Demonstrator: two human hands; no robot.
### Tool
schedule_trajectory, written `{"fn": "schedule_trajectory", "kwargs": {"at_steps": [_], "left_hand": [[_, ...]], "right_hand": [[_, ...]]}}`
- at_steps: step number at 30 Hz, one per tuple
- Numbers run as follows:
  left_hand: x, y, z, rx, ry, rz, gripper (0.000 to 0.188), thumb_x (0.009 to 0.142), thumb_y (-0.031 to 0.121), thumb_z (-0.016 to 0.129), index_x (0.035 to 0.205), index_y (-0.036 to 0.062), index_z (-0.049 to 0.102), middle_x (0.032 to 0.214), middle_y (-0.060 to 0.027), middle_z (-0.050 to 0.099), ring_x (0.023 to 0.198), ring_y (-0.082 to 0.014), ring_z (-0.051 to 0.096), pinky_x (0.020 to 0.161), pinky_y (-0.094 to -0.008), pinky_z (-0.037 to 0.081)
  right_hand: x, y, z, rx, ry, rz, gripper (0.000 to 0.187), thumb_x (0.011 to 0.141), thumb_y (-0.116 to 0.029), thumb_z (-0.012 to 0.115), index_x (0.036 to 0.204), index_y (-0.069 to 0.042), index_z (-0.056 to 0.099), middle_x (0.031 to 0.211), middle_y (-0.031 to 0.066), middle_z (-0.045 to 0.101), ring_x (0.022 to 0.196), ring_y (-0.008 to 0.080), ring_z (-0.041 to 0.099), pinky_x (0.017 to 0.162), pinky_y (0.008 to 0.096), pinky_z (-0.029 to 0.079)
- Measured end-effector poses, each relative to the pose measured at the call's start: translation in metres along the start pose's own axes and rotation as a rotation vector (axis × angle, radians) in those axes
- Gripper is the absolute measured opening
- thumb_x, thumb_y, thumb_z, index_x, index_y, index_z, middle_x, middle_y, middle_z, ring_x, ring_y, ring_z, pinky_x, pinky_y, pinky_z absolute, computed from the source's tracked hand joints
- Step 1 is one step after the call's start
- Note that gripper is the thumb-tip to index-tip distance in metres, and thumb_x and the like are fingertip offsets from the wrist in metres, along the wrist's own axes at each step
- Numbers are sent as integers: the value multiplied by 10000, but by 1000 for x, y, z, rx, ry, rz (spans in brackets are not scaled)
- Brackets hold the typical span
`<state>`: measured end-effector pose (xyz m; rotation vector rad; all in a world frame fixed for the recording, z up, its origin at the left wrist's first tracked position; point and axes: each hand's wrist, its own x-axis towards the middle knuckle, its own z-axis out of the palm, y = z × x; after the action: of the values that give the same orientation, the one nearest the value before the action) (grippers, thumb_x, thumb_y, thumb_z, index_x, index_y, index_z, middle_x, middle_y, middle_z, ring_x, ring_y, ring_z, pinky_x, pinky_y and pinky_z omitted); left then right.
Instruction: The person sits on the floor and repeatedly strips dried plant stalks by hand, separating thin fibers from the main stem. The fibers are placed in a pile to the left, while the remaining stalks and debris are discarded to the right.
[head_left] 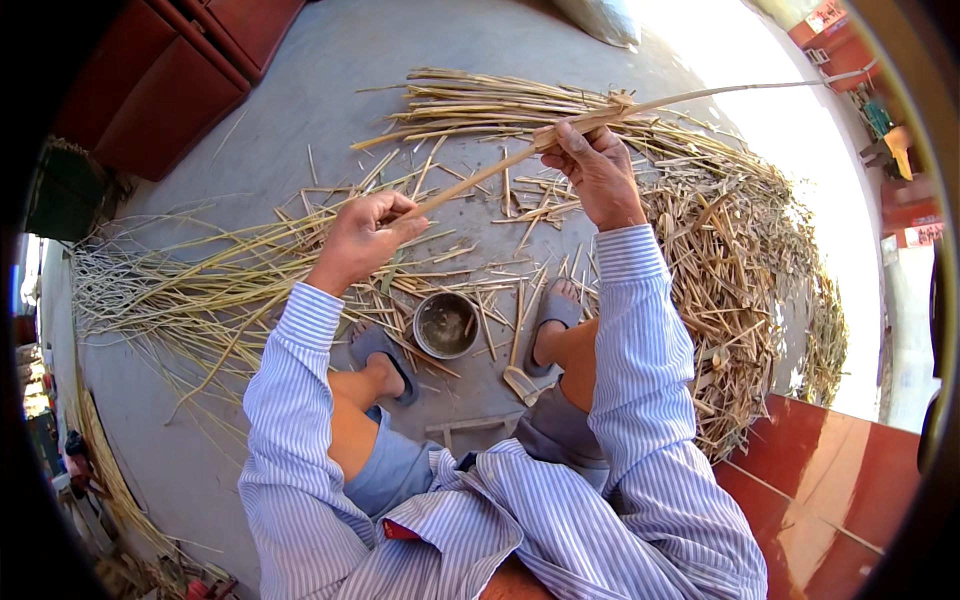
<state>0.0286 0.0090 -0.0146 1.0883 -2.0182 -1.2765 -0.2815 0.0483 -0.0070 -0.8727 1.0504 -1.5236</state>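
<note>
A long, thin dry plant stalk (480, 178) stretches from my left hand up past my right and on to the far right. Its near end is pinched between the thumb and fingers of my left hand (368, 238). My right hand (598, 172) is closed around the stalk further along, thumb on top, where a loose piece of husk sticks up. Beneath the hands, scraps of stalk and husk lie on the floor. A round metal bowl (419, 335) with some liquid in it stands between my feet.
Long yellow stalks (240, 265) fan out at left. Another stalk bundle (470, 105) lies at the far side, and a big husk heap (725, 290) fills the right. A stick with a looped end (519, 384) lies by my right foot. Red furniture (170, 80) stands far left.
</note>
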Motion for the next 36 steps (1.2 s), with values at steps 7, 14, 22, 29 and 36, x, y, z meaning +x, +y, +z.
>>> {"fn": "schedule_trajectory", "kwargs": {"at_steps": [7,14,22,29,36], "left_hand": [[8,19,6,-297,93,-176,209,891,135,724,983,-44,668,825,-62,700,693,-77,607,638,-215,506],[9,-3,-39,119,372,-103,224,905,238,698,925,18,665,742,-82,697,615,-178,635,564,-312,484],[-2,-14,-71,1209,688,228,309,876,370,683,1004,88,668,797,-123,678,732,-303,646,761,-459,445],[-3,15,-16,499,-26,105,277,827,330,716,915,69,690,764,-142,674,716,-318,644,660,-430,476],[-36,7,-68,690,-50,-153,252,752,275,760,841,58,668,746,-116,672,710,-303,646,630,-425,469]], "right_hand": [[3,2,16,-23,-22,-41,239,953,-241,645,1039,-18,647,973,129,728,846,183,715,763,272,592],[-2,1,8,-16,-119,-80,208,969,-246,615,1014,-46,654,984,133,727,910,192,712,764,269,594],[3,8,-1,-93,62,58,284,966,-257,626,1064,8,647,975,142,726,831,186,722,702,245,594],[8,20,9,47,115,101,263,969,-232,623,1057,16,615,944,141,721,794,184,719,676,242,601],[9,-3,-16,-89,241,89,244,956,-242,645,1011,-5,631,893,114,717,761,167,714,665,246,589]]}}
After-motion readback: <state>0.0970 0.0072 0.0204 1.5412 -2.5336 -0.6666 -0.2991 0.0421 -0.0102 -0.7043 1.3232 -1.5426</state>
